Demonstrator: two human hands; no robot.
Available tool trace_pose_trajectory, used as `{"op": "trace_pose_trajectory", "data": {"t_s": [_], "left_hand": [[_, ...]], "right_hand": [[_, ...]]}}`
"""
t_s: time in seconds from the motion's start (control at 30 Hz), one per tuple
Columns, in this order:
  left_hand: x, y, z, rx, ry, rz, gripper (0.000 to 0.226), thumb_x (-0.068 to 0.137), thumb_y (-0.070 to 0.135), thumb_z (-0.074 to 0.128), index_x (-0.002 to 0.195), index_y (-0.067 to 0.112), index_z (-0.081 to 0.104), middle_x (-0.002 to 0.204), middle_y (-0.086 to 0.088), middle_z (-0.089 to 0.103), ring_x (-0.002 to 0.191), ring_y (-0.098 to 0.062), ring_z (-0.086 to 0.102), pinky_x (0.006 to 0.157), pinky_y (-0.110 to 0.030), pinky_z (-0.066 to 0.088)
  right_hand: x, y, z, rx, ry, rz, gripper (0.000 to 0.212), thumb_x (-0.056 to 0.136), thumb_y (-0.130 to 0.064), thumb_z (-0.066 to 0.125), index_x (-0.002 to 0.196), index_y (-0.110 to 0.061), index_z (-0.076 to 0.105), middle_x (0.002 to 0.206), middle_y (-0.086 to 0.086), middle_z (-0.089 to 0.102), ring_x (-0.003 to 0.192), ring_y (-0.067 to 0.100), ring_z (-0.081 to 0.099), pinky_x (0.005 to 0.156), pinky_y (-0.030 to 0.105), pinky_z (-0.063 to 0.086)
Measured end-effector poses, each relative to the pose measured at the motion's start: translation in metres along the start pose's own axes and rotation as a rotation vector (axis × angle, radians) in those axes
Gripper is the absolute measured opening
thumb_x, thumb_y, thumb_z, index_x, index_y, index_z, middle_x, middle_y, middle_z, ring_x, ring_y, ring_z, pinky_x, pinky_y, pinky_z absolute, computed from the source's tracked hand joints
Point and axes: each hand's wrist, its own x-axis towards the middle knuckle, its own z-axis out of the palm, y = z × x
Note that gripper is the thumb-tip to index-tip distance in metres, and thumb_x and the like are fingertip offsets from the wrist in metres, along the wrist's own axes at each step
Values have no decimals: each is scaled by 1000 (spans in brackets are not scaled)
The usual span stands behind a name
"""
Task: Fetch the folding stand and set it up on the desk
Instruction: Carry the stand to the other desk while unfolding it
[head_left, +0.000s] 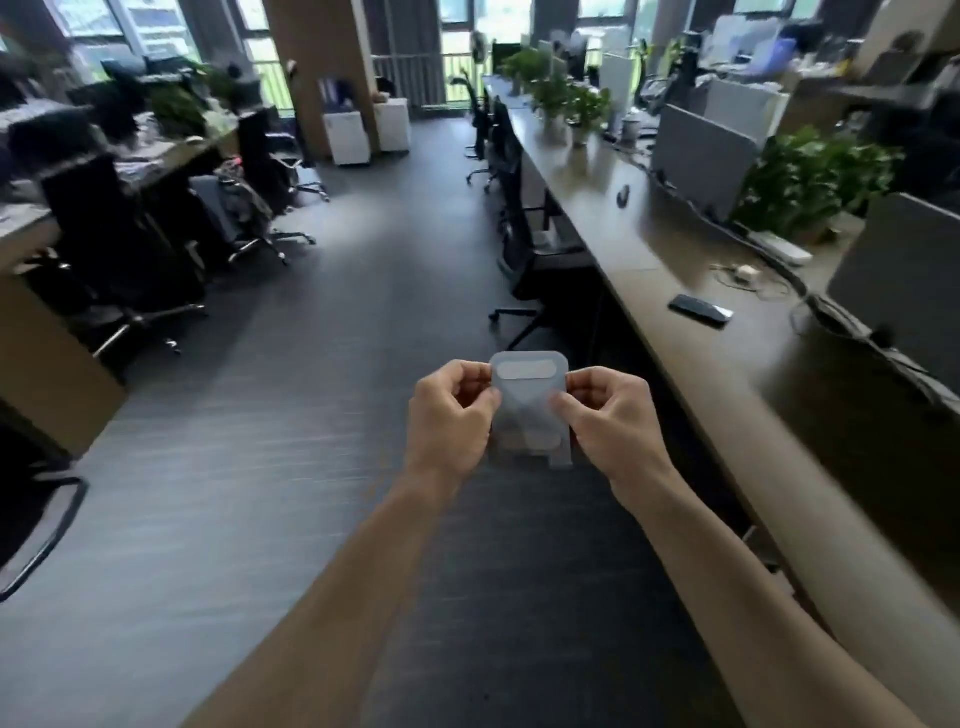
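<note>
I am seeing the left hand (451, 415) and right hand (608, 415) both pinching the grey folding stand (529, 400) by its side edges, grip closed on it, held in the air over the floor (291, 426), beside the long desk (691, 291) where a phone (701, 310) is lying.

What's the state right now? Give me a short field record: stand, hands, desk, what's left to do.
stand: pale grey folding stand, held in the air over the aisle floor, looks still folded flat
left hand: pinching the stand's left edge
right hand: pinching the stand's right edge
desk: long desk to the right; stand not on it
on desk: dark phone, potted plant, grey divider panels
left to do: unfold the stand and set it on the desk
</note>
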Motion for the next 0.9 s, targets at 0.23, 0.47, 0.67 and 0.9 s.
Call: {"op": "trace_pose_trajectory", "data": {"t_s": [0.23, 0.47, 0.67, 0.9], "left_hand": [[-24, -19, -209, 41, 419, -59, 16, 90, 11, 69, 105, 9, 74, 99, -8, 79, 95, -27, 75, 86, -49, 63], [-60, -42, -377, 57, 810, -137, 12, 88, 11, 68, 97, 14, 74, 93, -4, 78, 91, -25, 75, 83, -50, 63], [-66, -53, -504, 202, 1085, -149, 10, 93, 12, 65, 99, 17, 71, 95, 5, 74, 92, -12, 72, 79, -39, 65], [-47, -68, -615, 240, 1299, -170, 9, 92, 12, 66, 99, 15, 70, 96, -1, 74, 93, -18, 72, 73, -40, 66]], "right_hand": [[-28, -70, 197, 68, -403, -100, 2, 83, -14, 75, 84, -13, 73, 81, 7, 75, 76, 26, 74, 68, 45, 64], [-71, -135, 378, 84, -801, -192, 2, 87, -13, 71, 85, -13, 70, 88, 11, 73, 83, 28, 72, 67, 43, 64], [-98, -190, 529, 125, -1110, -309, 4, 89, -11, 68, 86, -11, 68, 88, 9, 70, 83, 22, 69, 62, 29, 59], [-111, -237, 672, 148, -1313, -381, 4, 88, -14, 68, 86, -11, 69, 92, 7, 72, 87, 18, 69, 63, 24, 56]]}}
